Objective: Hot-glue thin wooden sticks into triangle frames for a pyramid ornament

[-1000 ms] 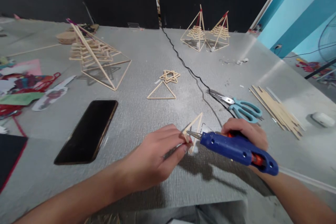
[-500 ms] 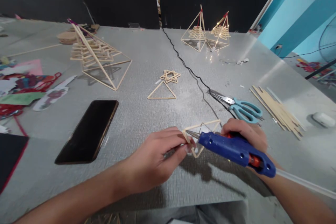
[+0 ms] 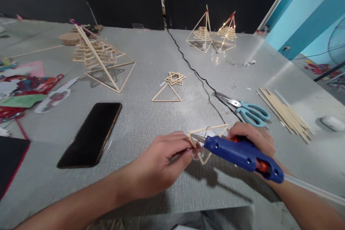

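Note:
Between its thumb and fingers, my left hand (image 3: 167, 160) pinches a small triangle of thin wooden sticks (image 3: 211, 128) just above the table. My right hand (image 3: 253, 137) is wrapped round the handle of a blue hot glue gun (image 3: 231, 150), with a clear glue stick (image 3: 309, 188) jutting from its rear. The metal nozzle (image 3: 198, 138) points left at the triangle's left corner, close to my left fingertips; whether it touches the wood I cannot tell. Farther off on the table lie another stick triangle (image 3: 166, 100) and a stick star (image 3: 175, 78).
Blue-handled scissors (image 3: 252, 112) lie beside a black cable (image 3: 198, 75), left of a pile of wooden sticks (image 3: 287, 113). A phone (image 3: 91, 133) rests at left. Stick pyramids (image 3: 104, 66) stand farther back, one of the far pair lit (image 3: 227, 32). Paper scraps (image 3: 24, 86) lie far left.
The triangle in my left hand has tilted very slightly, its lower and right corners shifting a little. The glue gun and both hands stay almost where they were.

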Demonstrator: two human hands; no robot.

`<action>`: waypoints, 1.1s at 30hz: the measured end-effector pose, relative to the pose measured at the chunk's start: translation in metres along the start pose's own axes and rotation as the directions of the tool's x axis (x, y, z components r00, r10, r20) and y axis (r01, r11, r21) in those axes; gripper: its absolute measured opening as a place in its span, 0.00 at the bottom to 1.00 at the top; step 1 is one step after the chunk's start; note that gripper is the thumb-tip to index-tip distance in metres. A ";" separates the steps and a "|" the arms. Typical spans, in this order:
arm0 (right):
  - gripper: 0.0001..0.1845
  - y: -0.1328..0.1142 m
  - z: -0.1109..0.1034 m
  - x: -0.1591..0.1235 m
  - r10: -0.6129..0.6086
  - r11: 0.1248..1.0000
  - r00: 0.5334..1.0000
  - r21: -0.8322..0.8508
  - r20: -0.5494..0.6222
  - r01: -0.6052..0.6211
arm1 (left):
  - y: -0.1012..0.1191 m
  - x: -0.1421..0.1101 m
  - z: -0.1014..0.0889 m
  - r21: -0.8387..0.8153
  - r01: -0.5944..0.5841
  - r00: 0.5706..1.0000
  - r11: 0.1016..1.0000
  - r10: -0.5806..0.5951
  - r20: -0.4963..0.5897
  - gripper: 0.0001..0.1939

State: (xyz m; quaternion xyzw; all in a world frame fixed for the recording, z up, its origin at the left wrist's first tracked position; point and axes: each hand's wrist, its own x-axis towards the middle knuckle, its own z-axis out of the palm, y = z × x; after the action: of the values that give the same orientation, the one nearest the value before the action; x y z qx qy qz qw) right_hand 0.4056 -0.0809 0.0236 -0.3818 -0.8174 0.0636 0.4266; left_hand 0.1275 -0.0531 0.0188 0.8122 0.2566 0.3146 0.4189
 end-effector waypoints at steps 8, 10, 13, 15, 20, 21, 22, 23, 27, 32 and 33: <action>0.07 0.001 -0.001 -0.001 -0.028 0.999 1.000 -0.038 0.011 0.028 | -0.001 0.000 0.000 -0.034 0.000 1.000 0.999 -0.001 -0.020 0.13; 0.06 0.001 -0.001 -0.001 -0.020 0.999 1.000 -0.043 0.017 0.020 | -0.001 0.000 0.001 -0.044 -0.001 0.999 0.999 0.000 -0.032 0.13; 0.05 0.001 0.000 -0.001 -0.008 0.999 1.000 -0.039 0.028 0.010 | 0.000 0.001 0.001 -0.060 -0.002 1.000 0.998 0.000 -0.032 0.13; 0.05 0.001 0.001 -0.001 -0.013 0.999 1.000 -0.043 0.022 0.014 | 0.001 0.001 0.000 -0.071 0.012 1.000 0.997 -0.013 -0.021 0.13; 0.08 0.002 0.004 0.000 -0.038 0.997 0.999 -0.071 0.012 0.039 | 0.002 0.000 -0.001 -0.084 0.091 0.996 0.992 -0.089 0.026 0.15; 0.08 0.002 0.005 0.000 -0.039 0.997 0.999 -0.073 0.008 0.039 | 0.002 0.000 -0.001 -0.088 0.100 0.995 0.991 -0.098 0.029 0.15; 0.08 0.001 0.005 0.001 -0.037 0.996 0.999 -0.076 -0.001 0.036 | 0.002 0.000 -0.001 -0.091 0.109 0.994 0.990 -0.107 0.029 0.15; 0.08 0.001 0.005 0.001 -0.037 0.996 0.999 -0.076 -0.009 0.037 | 0.002 0.000 -0.001 -0.094 0.121 0.993 0.988 -0.118 0.031 0.16; 0.11 -0.003 0.004 0.000 -0.003 0.996 0.997 -0.087 -0.075 -0.004 | 0.002 0.001 -0.003 -0.154 0.191 0.982 0.969 -0.188 0.032 0.15; 0.10 -0.006 0.006 -0.006 0.112 0.981 0.952 -0.119 -0.284 -0.151 | 0.002 0.002 -0.004 -0.230 0.293 0.954 0.928 -0.299 0.006 0.15; 0.10 -0.006 0.007 -0.008 0.156 0.980 0.941 -0.071 -0.302 -0.185 | 0.002 0.002 -0.003 -0.245 0.308 0.949 0.919 -0.316 0.008 0.15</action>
State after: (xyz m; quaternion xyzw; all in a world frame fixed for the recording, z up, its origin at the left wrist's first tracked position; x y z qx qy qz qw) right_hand 0.4000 -0.0885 0.0167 -0.4770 -0.7106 0.0025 0.5172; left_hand 0.1270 -0.0508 0.0230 0.6984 0.3489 0.2857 0.5558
